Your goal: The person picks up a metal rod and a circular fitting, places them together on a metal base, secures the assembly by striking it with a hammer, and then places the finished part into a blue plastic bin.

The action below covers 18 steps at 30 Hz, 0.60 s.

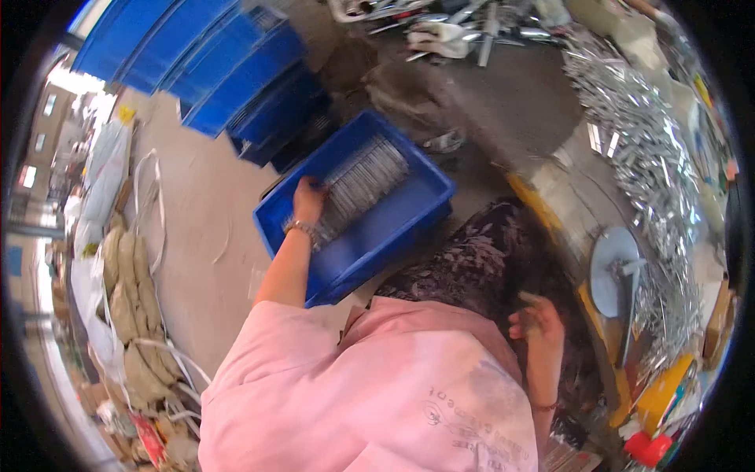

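Left hand (307,198) grips the metal strips (363,179) in the blue crate (409,216); right hand (537,321) loosely curled, empty

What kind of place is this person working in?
Most likely a small metalworking workshop. The left hand rests on a row of thin metal pieces in a blue crate, more crates are stacked behind, and shiny metal parts are heaped on the workbench.

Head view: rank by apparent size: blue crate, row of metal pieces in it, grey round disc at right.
1. blue crate
2. row of metal pieces
3. grey round disc, though it looks close to the row; nearness and fisheye make that pair unsure.
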Tool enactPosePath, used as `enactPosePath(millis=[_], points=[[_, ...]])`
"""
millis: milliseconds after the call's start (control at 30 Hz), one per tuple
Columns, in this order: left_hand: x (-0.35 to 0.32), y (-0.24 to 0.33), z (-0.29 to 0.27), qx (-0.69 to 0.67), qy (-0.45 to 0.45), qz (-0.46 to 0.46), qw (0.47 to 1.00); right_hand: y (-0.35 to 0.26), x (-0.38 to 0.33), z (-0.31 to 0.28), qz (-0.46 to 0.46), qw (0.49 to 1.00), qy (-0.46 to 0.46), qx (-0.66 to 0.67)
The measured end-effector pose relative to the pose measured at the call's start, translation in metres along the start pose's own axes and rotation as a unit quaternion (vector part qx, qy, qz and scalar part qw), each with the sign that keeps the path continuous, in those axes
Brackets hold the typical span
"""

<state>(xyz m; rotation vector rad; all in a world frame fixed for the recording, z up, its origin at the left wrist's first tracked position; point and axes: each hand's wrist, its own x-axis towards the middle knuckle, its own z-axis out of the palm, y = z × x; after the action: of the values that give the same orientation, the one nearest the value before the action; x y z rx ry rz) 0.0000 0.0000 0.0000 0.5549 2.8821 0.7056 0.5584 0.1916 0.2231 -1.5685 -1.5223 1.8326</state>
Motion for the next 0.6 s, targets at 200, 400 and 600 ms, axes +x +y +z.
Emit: enactPosePath(millis=[200, 400, 600], points=[[0.006, 0.066, -0.007, -0.063, 0.067, 0.096, 0.991, 0.01, 0.001, 0.009, -0.04, 0.996, -0.034, 0.066], [-0.04, 0.3, -0.078, -0.339, 0.02, 0.279, 0.898, 0.005, 0.0, 0.01, -0.095, 0.992, -0.05, 0.06], [-0.149, 0.494, -0.08, -0.295, -0.177, 0.602, 0.72, 0.002, -0.01, 0.0, -0.109, 0.993, -0.034, 0.036]])
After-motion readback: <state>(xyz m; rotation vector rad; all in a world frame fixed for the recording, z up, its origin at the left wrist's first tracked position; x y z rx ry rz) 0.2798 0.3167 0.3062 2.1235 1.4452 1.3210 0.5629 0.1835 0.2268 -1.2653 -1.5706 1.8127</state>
